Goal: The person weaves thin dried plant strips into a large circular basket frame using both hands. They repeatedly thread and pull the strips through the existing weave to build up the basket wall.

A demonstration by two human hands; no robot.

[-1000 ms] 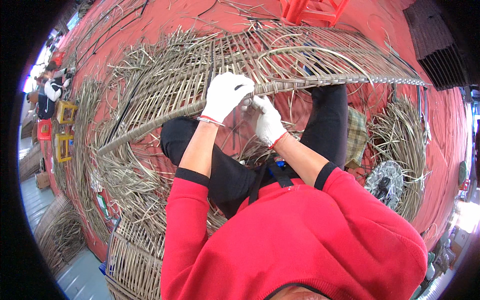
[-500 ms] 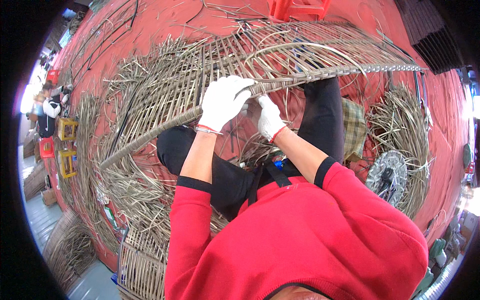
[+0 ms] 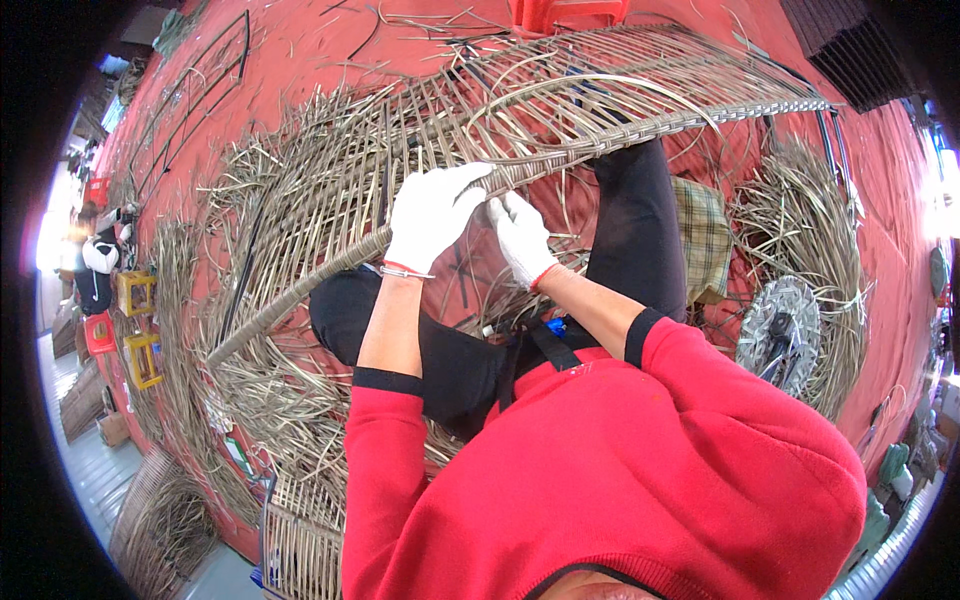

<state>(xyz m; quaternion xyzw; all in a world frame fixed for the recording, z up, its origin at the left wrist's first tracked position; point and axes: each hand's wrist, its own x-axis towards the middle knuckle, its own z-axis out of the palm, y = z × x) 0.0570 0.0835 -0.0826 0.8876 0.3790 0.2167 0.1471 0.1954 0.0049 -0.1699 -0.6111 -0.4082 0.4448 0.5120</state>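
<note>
A long wicker panel lies across my lap, its thick braided rim running from lower left to upper right. My left hand, in a white knit glove, is wrapped over this rim with the thumb toward the right. Just right of it, my right hand, gloved too, has its fingers pressed together against the near underside of the rim. Whatever is between those fingertips is too small to make out. Loose strands stick out through the panel, and one pale strip arches over it.
Heaps of loose wicker strips cover the red floor at left, with another bundle at right. A coil wrapped in clear plastic and checked cloth lie right of my leg. A red stool stands beyond the panel; yellow stools stand far left.
My view has shifted slightly. The right hand has slid a little left along the rim, closer to the left hand, which keeps its grip.
</note>
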